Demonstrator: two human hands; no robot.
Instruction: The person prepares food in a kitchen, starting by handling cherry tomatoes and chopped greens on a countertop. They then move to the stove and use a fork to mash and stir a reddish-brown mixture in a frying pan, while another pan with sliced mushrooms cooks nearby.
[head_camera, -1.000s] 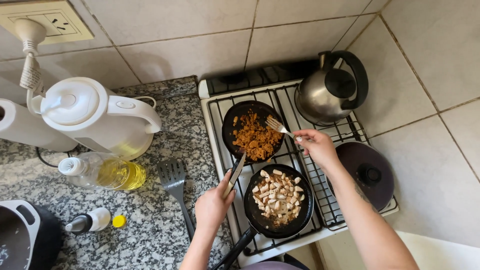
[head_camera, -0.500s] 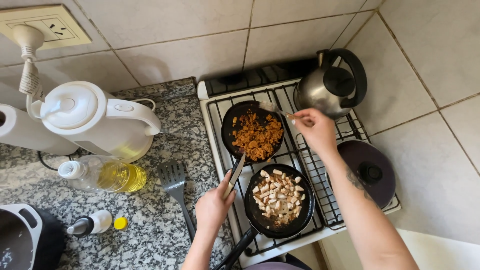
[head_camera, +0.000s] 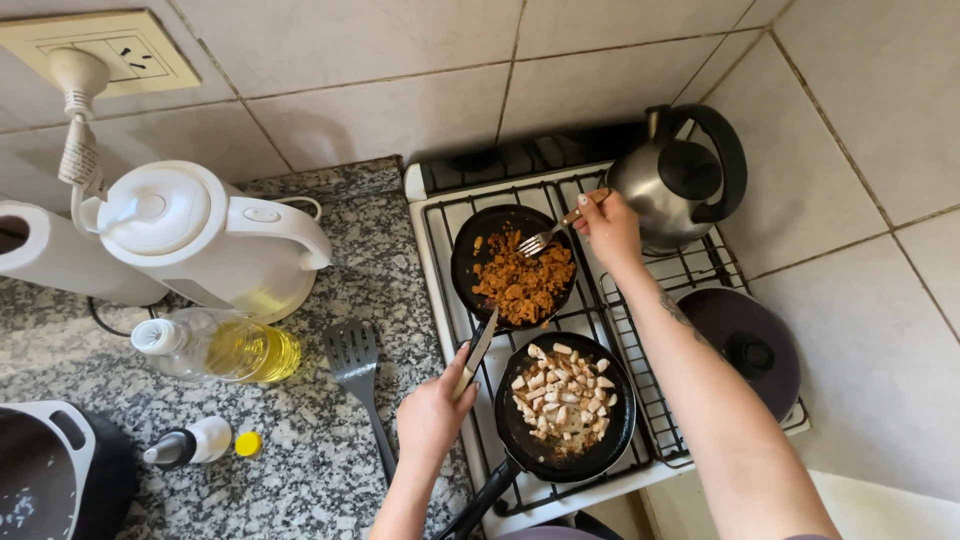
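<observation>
- The small black pan (head_camera: 512, 262) of crumbly orange-brown food sits on the stove's (head_camera: 437, 262) back-left burner; I judge it light and liable to slide on the grate, best steadied by its handle (head_camera: 477, 352).
- My left hand (head_camera: 432, 415) is closed around that handle at the stove's front-left edge.
- My right hand (head_camera: 607, 226) pinches a fork (head_camera: 545, 237), stiff and thin, its tines in the food.
- A larger pan (head_camera: 565, 408) of pale chunks sits just in front, touching distance.
- A metal kettle (head_camera: 680, 180) stands at the back right; a slotted spatula (head_camera: 358, 375) lies on the bench (head_camera: 300, 470) beside the stove.
</observation>
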